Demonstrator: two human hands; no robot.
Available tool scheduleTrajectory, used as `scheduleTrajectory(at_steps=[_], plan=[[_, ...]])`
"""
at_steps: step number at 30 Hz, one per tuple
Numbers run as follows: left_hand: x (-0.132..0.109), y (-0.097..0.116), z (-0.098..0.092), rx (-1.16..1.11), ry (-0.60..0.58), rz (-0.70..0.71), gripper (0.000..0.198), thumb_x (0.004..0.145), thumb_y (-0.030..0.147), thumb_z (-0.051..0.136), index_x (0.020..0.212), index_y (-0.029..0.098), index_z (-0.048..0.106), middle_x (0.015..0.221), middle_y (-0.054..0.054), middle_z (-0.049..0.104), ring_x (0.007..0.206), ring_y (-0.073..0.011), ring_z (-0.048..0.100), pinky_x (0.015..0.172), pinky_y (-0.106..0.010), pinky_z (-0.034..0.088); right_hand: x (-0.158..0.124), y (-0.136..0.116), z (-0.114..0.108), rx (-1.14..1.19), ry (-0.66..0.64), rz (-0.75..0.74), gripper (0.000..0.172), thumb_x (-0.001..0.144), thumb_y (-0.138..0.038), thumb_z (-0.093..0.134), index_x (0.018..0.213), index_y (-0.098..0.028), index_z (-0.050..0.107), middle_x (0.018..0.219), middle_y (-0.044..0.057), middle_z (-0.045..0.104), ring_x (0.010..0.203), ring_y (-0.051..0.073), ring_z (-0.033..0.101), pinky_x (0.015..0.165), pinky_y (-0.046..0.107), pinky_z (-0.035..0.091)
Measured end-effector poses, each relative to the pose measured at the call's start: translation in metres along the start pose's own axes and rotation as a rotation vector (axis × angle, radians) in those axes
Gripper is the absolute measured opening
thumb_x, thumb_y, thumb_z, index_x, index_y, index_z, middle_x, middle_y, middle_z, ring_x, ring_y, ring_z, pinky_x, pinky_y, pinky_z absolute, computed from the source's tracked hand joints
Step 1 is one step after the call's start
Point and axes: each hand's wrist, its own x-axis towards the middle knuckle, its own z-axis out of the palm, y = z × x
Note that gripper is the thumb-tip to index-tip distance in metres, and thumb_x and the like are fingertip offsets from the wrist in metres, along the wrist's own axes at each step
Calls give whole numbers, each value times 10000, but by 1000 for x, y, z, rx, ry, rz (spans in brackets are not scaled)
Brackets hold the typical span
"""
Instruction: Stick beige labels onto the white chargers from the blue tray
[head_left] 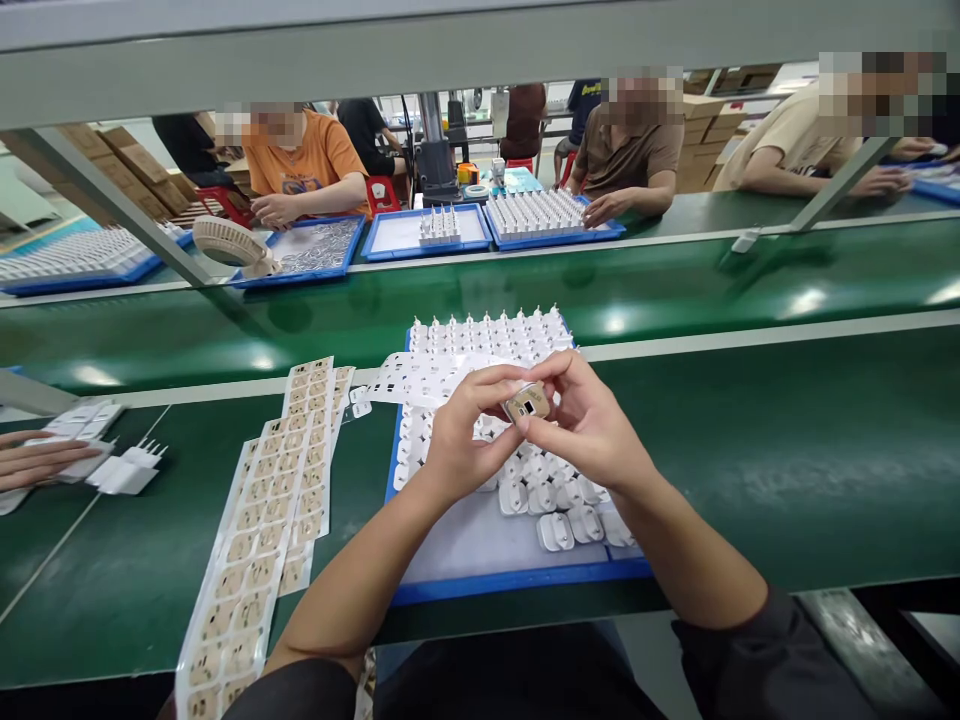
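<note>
My left hand [471,428] and my right hand [589,430] meet over the tray, fingers pinched from both sides round a small white plug adapter [529,402]. A tan sticker with a dark square opening covers its upward face. Below them, a blue-rimmed tray [517,583] carries rows of white plug adapters [555,532], pins upward. A white perforated sheet [427,378] lies across the tray behind my left hand. Left of the tray, sheets of tan stickers [259,530] overlap on the green bench.
At the left edge another person's hand [37,458] rests on white parts, close to a white plug [131,468]. Beyond the green belt [675,275], co-workers sit behind blue trays [427,252]. A beige fan [232,245] stands there. A metal beam [450,60] crosses overhead.
</note>
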Motion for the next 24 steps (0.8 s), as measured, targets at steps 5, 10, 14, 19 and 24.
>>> scheduleTrajectory(at_steps=[5, 10, 14, 19, 24], plan=[[-1, 1, -1, 196, -8, 117, 495, 844, 78, 724, 1267, 254, 535, 1233, -87, 675, 1051, -159, 703, 687, -213, 612, 1, 4, 1, 28, 53, -78, 78, 878, -216, 676, 929, -244, 625, 782, -36, 472, 683, 124, 483, 604, 260, 431], [0, 0, -2, 238, -10, 158, 524, 820, 65, 734, 1274, 236, 539, 1214, -102, 684, 1094, -188, 700, 702, -239, 629, 2, 6, -1, 98, 53, -53, 32, 912, -252, 636, 935, -249, 657, 829, -19, 516, 745, 145, 525, 657, 285, 466], [1, 0, -1, 212, -10, 151, 527, 834, 84, 735, 1288, 254, 527, 1220, -94, 683, 1069, -177, 707, 671, -222, 622, 2, 5, -1, 146, 37, -2, 43, 900, -276, 644, 922, -248, 668, 819, -14, 505, 731, 150, 521, 606, 272, 480], [0, 0, -1, 57, 20, 67, 484, 838, 101, 750, 1245, 251, 536, 1242, -102, 666, 1061, -177, 701, 648, -199, 610, 4, 0, -5, 232, -44, 16, 155, 878, -216, 631, 1001, -252, 718, 809, -14, 491, 721, 140, 524, 600, 257, 516], [0, 1, -1, -59, 49, -26, 468, 827, 128, 777, 1221, 230, 546, 1244, -111, 642, 1022, -167, 707, 660, -197, 611, 2, -4, -6, 131, -109, 0, 322, 810, -157, 733, 1115, -249, 683, 857, -20, 453, 753, 126, 493, 626, 237, 501]])
